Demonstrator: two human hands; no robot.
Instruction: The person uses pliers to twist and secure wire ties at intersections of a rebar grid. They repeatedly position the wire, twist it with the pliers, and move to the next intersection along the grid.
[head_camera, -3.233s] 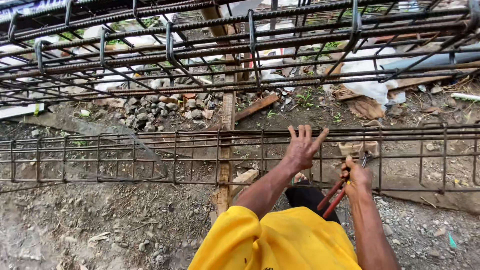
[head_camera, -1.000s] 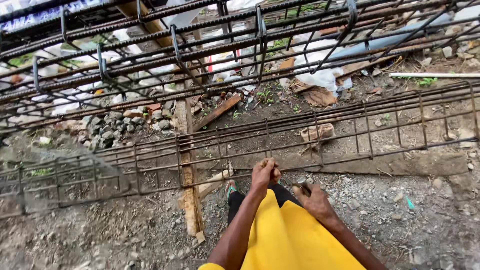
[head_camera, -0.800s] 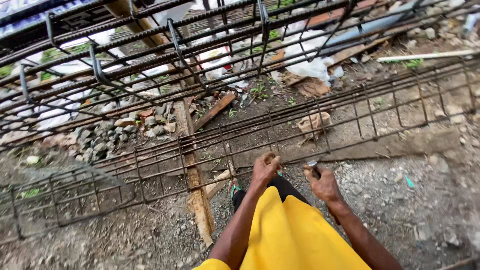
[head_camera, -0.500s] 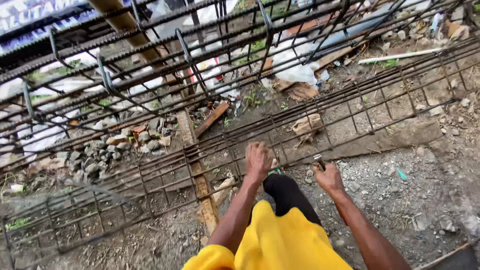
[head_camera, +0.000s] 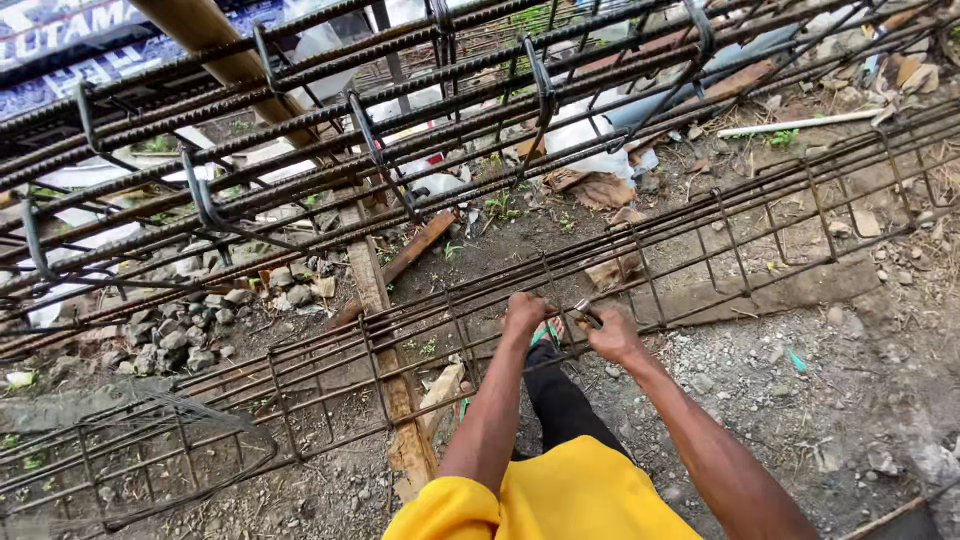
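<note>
Both hands have come together at the near rebar cage (head_camera: 700, 235) since half a second ago, when they stood apart. Now the left hand (head_camera: 525, 312) is curled shut in a fist around a long bar of the cage where a stirrup crosses it, knuckles up, forearm running back toward 6 o'clock into a yellow sleeve (head_camera: 440, 510). At 3 o'clock of it, nearly touching, the right hand (head_camera: 612, 335) is closed around pincers (head_camera: 585, 313) (only the dark metal head shows past the fingers; whether its tips are shut cannot be told). That head points toward 10 o'clock, at the same crossing. The right wrist is bent inward, the bare forearm slanting down toward 5 o'clock. A larger rebar cage (head_camera: 350, 90) lies beyond at 12 o'clock. A wooden plank (head_camera: 385, 340) runs under the near cage at 9 o'clock of the hands, on gravel (head_camera: 760, 380).
</note>
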